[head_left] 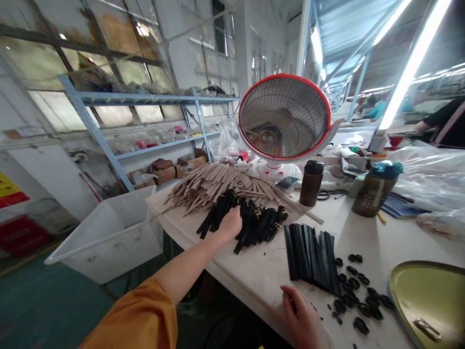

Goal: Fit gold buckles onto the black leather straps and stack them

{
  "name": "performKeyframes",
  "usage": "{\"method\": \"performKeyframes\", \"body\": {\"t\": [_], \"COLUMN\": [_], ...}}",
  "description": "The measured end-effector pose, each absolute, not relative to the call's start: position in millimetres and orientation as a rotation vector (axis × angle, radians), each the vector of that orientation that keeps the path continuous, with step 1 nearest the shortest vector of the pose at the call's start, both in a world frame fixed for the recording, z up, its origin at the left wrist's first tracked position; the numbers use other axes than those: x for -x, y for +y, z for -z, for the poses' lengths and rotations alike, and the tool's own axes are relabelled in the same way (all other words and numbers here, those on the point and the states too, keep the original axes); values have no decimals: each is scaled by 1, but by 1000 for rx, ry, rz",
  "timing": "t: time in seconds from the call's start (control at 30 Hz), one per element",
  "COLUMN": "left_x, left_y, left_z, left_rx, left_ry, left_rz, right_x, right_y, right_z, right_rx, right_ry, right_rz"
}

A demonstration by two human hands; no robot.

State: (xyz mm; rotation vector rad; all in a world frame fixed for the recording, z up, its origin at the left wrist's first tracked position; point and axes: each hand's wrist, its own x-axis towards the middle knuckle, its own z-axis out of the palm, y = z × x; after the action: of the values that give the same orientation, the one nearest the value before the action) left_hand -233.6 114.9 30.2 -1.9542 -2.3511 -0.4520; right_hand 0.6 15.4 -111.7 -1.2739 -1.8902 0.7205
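My left hand (231, 225) reaches out over a pile of black straps with metal buckles (257, 223). Its fingers are curled down among the straps; what they hold, if anything, is hidden behind the hand. My right hand (304, 317) is at the table's front edge, fingers curled inward, with a small dark patch between them that I cannot make out. Just beyond it lies a row of flat black strips (310, 257), side by side. Small black loops (352, 283) are scattered to the right of those strips.
Beige strips (218, 184) are heaped behind the buckled straps. A red-rimmed heater (285, 116), a dark bottle (311, 183) and a teal-lidded bottle (378, 189) stand farther back. A gold-coloured tray (410, 286) lies at right, a white bin (109, 237) at left. Another person's arm (436, 118) shows far right.
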Motion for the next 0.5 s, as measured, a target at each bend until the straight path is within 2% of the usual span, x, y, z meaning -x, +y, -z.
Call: {"method": "performKeyframes", "body": {"t": [0.1, 0.3, 0.43, 0.5], "left_x": [247, 258, 260, 244], "left_y": [144, 165, 157, 146], "left_z": [-38, -22, -26, -42], "left_rx": [1842, 1871, 1932, 2058], "left_ry": [-2323, -2259, -2128, -1920], "left_rz": [366, 222, 256, 403], "right_x": [0, 3, 9, 13], "right_y": [15, 13, 14, 15], "right_z": [112, 97, 96, 93], "right_rx": [1298, 1346, 1353, 1328], "right_ry": [-1885, -1849, -1784, -1722], "right_rz": [-712, -731, -783, -833]}}
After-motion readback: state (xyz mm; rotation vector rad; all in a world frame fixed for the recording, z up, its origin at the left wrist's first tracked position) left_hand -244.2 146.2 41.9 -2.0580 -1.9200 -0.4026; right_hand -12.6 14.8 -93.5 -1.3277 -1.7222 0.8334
